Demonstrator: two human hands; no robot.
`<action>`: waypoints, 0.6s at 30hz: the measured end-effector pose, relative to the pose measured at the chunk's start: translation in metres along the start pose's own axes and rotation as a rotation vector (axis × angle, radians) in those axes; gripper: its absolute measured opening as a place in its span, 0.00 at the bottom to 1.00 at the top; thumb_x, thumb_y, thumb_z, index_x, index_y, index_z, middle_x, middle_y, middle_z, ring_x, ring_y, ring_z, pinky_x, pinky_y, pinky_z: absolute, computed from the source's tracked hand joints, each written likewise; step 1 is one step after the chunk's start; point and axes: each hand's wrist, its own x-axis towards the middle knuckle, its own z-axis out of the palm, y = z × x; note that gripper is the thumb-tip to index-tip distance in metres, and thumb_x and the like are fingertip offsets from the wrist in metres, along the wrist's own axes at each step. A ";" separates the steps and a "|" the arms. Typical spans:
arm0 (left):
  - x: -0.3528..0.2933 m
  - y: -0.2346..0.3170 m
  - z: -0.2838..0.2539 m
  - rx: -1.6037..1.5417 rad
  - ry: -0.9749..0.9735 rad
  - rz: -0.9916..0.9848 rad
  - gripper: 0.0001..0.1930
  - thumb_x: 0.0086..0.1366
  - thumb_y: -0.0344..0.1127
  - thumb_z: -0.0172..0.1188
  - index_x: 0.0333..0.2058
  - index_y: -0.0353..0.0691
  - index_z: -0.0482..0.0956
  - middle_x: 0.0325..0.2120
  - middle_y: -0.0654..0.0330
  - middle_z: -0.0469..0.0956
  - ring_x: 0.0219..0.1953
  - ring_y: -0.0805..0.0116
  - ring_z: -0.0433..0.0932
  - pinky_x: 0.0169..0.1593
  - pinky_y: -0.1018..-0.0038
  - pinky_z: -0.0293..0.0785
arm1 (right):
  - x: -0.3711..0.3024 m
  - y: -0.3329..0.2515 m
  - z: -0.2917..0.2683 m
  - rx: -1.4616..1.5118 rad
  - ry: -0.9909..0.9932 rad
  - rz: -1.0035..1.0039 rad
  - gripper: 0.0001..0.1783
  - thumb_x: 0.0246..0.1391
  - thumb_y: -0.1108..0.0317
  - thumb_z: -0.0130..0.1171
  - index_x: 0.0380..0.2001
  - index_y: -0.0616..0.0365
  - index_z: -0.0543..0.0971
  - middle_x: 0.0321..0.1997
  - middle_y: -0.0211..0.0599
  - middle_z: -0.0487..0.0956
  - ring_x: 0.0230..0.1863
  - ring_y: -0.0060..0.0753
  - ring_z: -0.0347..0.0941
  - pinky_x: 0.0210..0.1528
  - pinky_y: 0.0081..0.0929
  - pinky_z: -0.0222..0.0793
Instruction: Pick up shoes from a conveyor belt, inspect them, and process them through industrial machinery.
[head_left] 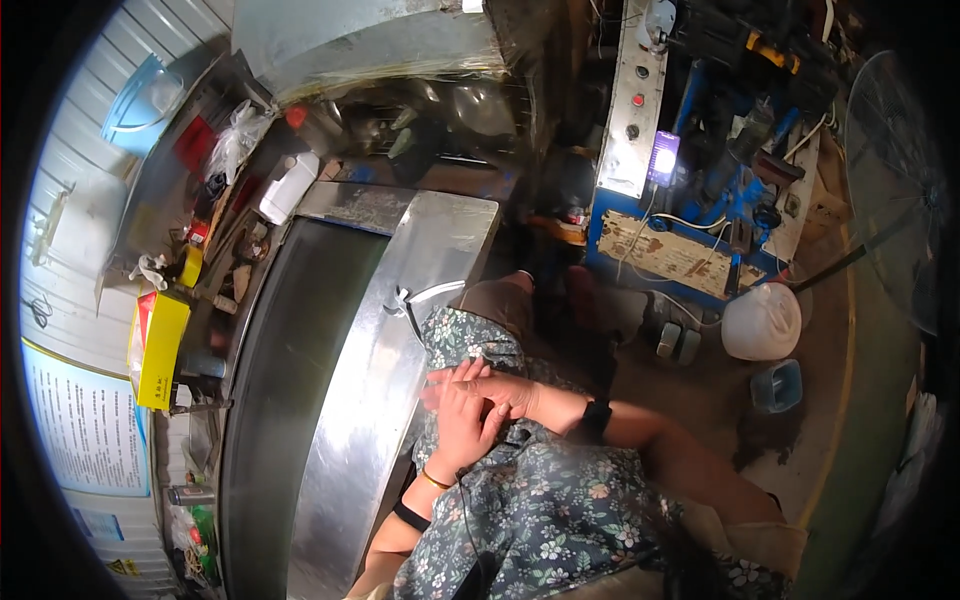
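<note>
My left hand (462, 425) and my right hand (505, 390) lie against each other on my lap, over a dark floral apron (560, 500). The left hand's fingers stretch away from me, thumb apart. Across them reach the right hand's fingers, pointing left; which fingers lie on top is hard to make out. I see nothing held in either hand. Just beyond them, a small thin tool (403, 300) with a dark handle and a pale strip (437, 291) lie on the bare metal ledge (345, 400).
Left of me runs a dark belt-like surface (290, 340) beside a cluttered shelf with a yellow box (165, 350). Ahead right stands a blue machine (610, 235) with a button panel (632, 110). A white jug (762, 322), a blue-grey tub (775, 386) and a fan (895, 190) are at right.
</note>
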 end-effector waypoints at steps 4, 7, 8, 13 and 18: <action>0.001 0.001 -0.001 0.009 0.006 -0.005 0.28 0.65 0.47 0.57 0.56 0.33 0.71 0.59 0.46 0.69 0.64 0.43 0.64 0.67 0.51 0.55 | 0.003 0.000 -0.002 0.024 0.002 0.018 0.36 0.67 0.55 0.51 0.70 0.55 0.51 0.70 0.46 0.61 0.71 0.43 0.56 0.72 0.39 0.52; 0.002 0.000 -0.002 0.029 0.001 0.003 0.28 0.65 0.47 0.57 0.57 0.33 0.71 0.59 0.46 0.69 0.64 0.43 0.64 0.67 0.52 0.55 | 0.003 0.000 -0.002 0.029 0.004 0.019 0.36 0.67 0.55 0.51 0.70 0.55 0.52 0.70 0.46 0.61 0.71 0.43 0.56 0.72 0.39 0.52; 0.001 0.000 -0.001 0.042 -0.002 0.008 0.28 0.65 0.47 0.57 0.57 0.33 0.71 0.59 0.46 0.69 0.64 0.43 0.64 0.67 0.52 0.55 | 0.003 0.000 -0.002 0.029 0.005 0.018 0.36 0.67 0.55 0.52 0.70 0.55 0.52 0.70 0.46 0.61 0.71 0.43 0.56 0.72 0.39 0.52; -0.002 -0.001 -0.001 0.036 0.003 -0.003 0.28 0.65 0.48 0.57 0.56 0.33 0.71 0.59 0.46 0.69 0.64 0.43 0.64 0.67 0.52 0.56 | 0.000 0.001 0.000 0.022 -0.017 -0.009 0.36 0.66 0.54 0.52 0.70 0.56 0.52 0.70 0.46 0.61 0.71 0.43 0.57 0.72 0.40 0.52; -0.001 -0.001 -0.001 0.016 0.005 -0.006 0.27 0.65 0.47 0.57 0.56 0.33 0.71 0.59 0.46 0.69 0.63 0.43 0.64 0.66 0.53 0.57 | 0.000 -0.006 0.009 -0.025 0.042 0.008 0.37 0.65 0.54 0.53 0.70 0.57 0.52 0.70 0.47 0.61 0.71 0.44 0.57 0.72 0.41 0.52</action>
